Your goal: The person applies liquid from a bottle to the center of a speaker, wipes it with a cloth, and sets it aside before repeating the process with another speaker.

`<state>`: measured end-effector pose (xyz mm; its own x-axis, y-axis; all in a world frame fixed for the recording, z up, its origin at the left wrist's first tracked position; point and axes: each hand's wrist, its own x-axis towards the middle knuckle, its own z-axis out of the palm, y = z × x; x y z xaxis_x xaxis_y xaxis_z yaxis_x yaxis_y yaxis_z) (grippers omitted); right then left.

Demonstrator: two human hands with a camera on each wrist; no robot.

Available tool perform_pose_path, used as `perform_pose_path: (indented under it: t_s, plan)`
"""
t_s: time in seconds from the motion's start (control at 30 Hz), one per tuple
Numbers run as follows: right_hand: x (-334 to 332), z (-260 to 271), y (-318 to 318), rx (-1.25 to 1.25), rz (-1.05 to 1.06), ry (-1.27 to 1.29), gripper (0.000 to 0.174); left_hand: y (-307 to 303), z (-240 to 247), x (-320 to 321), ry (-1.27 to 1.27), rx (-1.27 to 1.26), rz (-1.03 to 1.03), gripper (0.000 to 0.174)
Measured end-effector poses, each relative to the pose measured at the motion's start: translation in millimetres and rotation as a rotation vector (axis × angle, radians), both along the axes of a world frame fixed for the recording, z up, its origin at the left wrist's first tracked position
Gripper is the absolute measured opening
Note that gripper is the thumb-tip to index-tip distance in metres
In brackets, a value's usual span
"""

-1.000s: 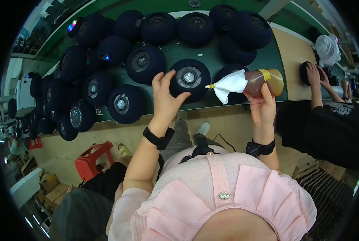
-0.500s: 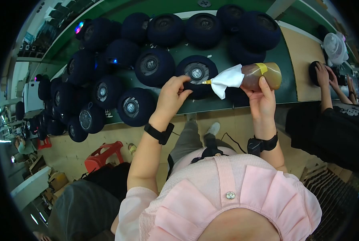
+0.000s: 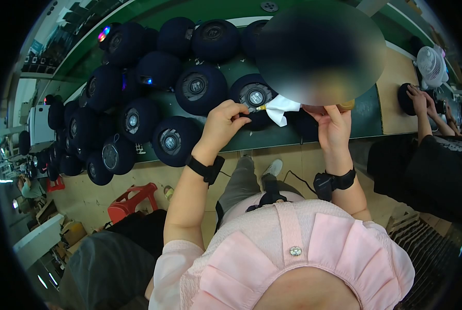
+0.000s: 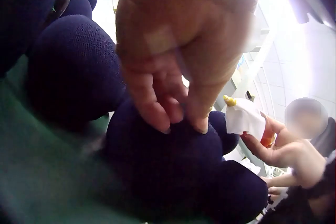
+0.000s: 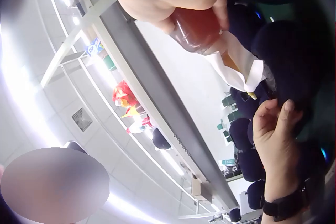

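Note:
My left hand (image 3: 220,125) pinches the navy fabric cover at the near rim of a round speaker (image 3: 255,94). The left wrist view has thumb and fingertips pressed together on that dark fabric (image 4: 163,161). In my right hand (image 3: 336,128) is a squeeze bottle (image 5: 197,29) of reddish-brown liquid, lying nearly level. White tissue (image 3: 282,109) wraps its neck, and the yellow nozzle (image 3: 262,108) points left at the speaker's rim, close to my left fingertips. A blurred patch hides most of the bottle in the head view.
Several similar navy speakers crowd the green table (image 3: 231,133) to the left and behind; one (image 3: 176,140) sits near the front edge. At right, another person's hands (image 3: 419,101) work on a dark round thing near a white fan (image 3: 431,66). A red stool (image 3: 133,201) stands below left.
My left hand has gone from spread fingers beside the speaker to pinching its near rim. The bottle has moved left and slightly down, its nozzle now at the rim by my left fingers.

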<state>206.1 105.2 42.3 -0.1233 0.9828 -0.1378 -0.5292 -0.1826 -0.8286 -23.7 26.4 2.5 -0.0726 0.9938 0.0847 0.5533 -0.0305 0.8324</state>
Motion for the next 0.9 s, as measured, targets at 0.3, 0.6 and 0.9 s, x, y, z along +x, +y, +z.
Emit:
perform_pose_path:
  t_s: [0.3,0.6,0.9]
  plan:
    - [-2.1,-3.9,1.9,0.016,-0.020,-0.017,0.034,-1.0,5.7,4.7,-0.046,-0.019,0.062,0.016]
    - [2.2,-5.2,6.6,0.012,0.008,-0.043,0.036,7.8,-1.5,-1.8,-0.015,0.000,0.008,0.010]
    - [-8.6,-11.0,8.3,0.103,0.029,-0.126,0.045,3.9,-2.9,2.6,0.011,0.090,0.032,0.010]
